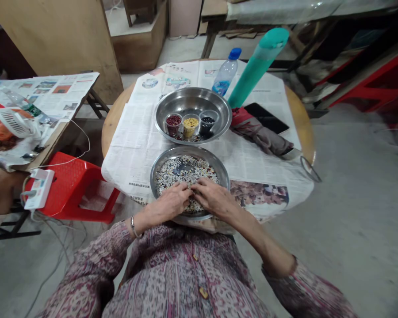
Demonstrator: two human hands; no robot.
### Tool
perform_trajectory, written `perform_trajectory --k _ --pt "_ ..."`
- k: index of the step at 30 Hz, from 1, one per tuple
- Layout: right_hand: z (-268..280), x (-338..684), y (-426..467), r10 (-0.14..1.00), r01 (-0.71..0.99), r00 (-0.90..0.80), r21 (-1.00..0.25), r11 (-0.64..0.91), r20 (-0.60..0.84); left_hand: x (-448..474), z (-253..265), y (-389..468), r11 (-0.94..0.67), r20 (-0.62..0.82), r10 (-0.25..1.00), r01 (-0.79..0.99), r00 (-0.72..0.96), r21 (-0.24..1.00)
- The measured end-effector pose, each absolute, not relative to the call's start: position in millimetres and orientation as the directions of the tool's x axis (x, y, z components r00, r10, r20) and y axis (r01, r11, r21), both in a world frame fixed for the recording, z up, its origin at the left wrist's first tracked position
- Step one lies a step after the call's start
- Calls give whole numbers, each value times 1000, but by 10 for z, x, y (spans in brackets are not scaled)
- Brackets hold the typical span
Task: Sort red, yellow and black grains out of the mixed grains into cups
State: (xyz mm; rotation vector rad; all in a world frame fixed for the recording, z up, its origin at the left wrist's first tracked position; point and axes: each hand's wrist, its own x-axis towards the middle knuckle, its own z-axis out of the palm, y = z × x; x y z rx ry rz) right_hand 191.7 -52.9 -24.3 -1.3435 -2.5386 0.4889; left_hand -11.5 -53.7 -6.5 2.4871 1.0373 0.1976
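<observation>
In front of me is a shallow steel basin (224,170) with mixed white, dark and reddish grains or beans (172,170) spread over its bottom. Over its near side, my left hand (175,201) has its fingers bent down and pressed together among the grains. Close beside it, my right hand (214,198) has its fingers curled in a pinch, the fingertips almost meeting those of the left. What either pinch holds is too small to tell. A second steel basin (192,99) stands just behind, with clear cups of red beans (173,123), yellow beans (190,125) and black beans (207,123).
Newspaper (126,132) covers the round table. Behind the basins stand a water bottle (226,73) and a tall green cylinder (258,66). A folded umbrella (258,132) and a black tablet or phone (267,118) lie right. A red stool (74,185) with a power strip (40,189) stands left.
</observation>
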Motion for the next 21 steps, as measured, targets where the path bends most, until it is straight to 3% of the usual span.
perform_trajectory --k 6,9,13,18,21 --pt "-204 1828 -253 946 902 -295 -286 323 136 -131 -62 -171 -477 36 870 823 491 307" --pt "-243 1759 -180 968 925 -225 -287 248 113 -117 -114 -79 -365 26 927 886 373 285" --pt "-304 1614 -52 966 880 -254 -401 253 52 16 -203 24 -379 -8 910 840 414 388" --pt "-252 1587 47 982 816 -161 -573 78 -95 65 -182 102 -268 -75 924 773 376 576" --pt "-230 1663 -100 971 716 -217 -693 89 -100 -47 -137 -38 -236 -94 915 709 393 665"
